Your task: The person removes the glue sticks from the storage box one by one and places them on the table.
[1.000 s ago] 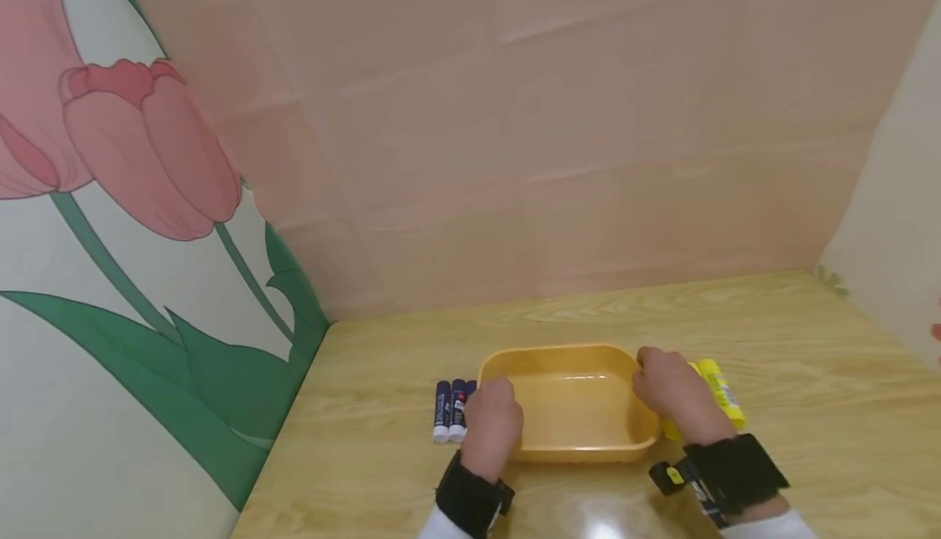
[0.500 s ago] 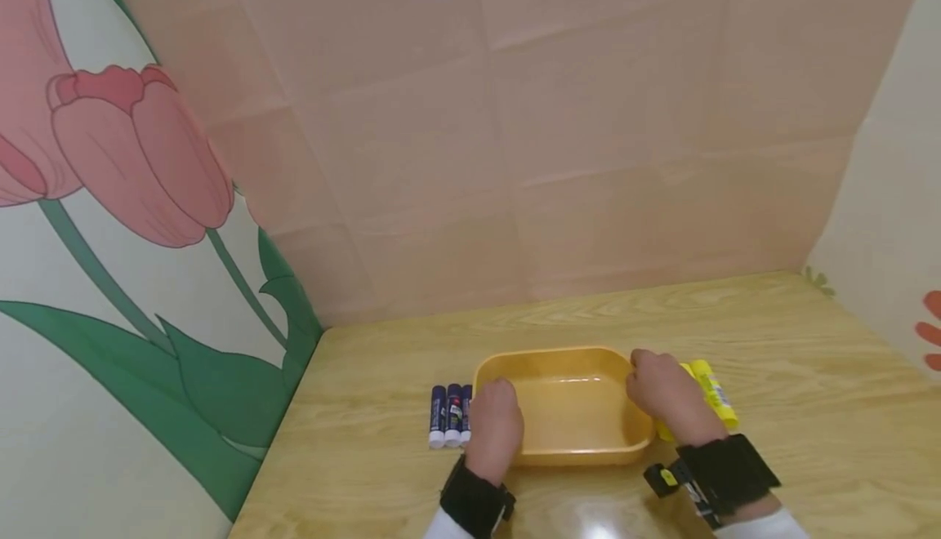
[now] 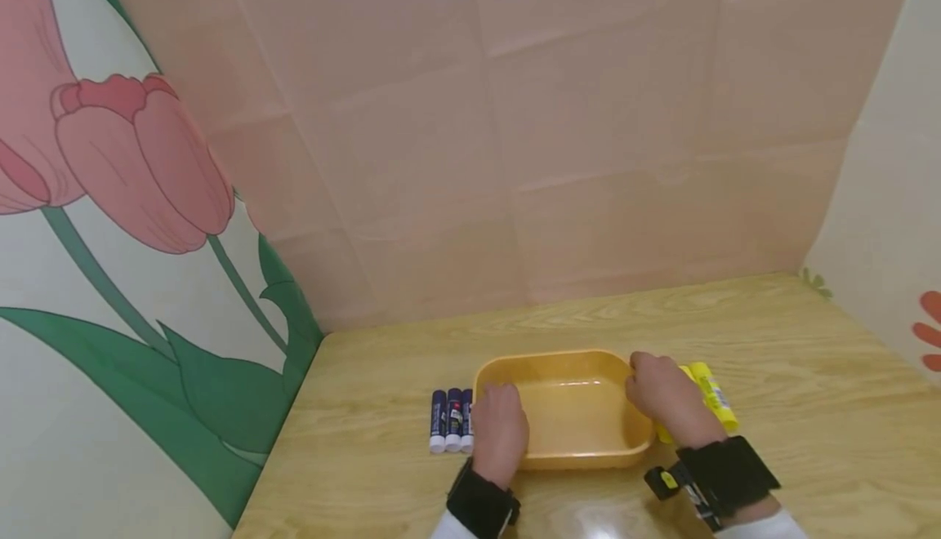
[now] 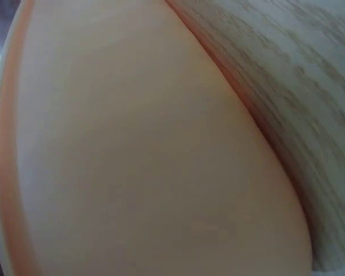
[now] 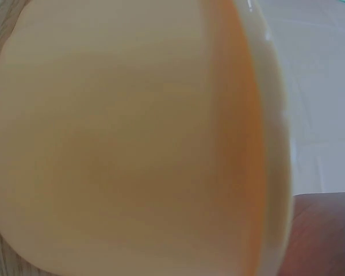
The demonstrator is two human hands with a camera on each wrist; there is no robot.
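Note:
An orange-yellow plastic basin (image 3: 577, 425) stands on the wooden table between my two hands. My left hand (image 3: 500, 433) grips its left rim with curled fingers, and my right hand (image 3: 669, 396) holds the right rim near the far corner. In the left wrist view the basin's wall (image 4: 149, 138) fills most of the picture. The right wrist view shows the wall (image 5: 103, 138) and rim too, with a bit of the right hand (image 5: 328, 236) at the lower right. The basin's visible inside holds nothing. Both hands' fingertips are hidden in the head view.
Several dark blue glue sticks with white ends (image 3: 453, 420) lie side by side just left of the basin. Yellow glue sticks (image 3: 711, 396) lie to its right, partly behind my right hand. A pink-covered wall (image 3: 515, 155) rises behind the table (image 3: 382, 359).
My left hand has shifted slightly right and nearer along the basin's rim, showing more of the blue glue sticks. Basin and right hand stay about the same; the head view has tilted a little.

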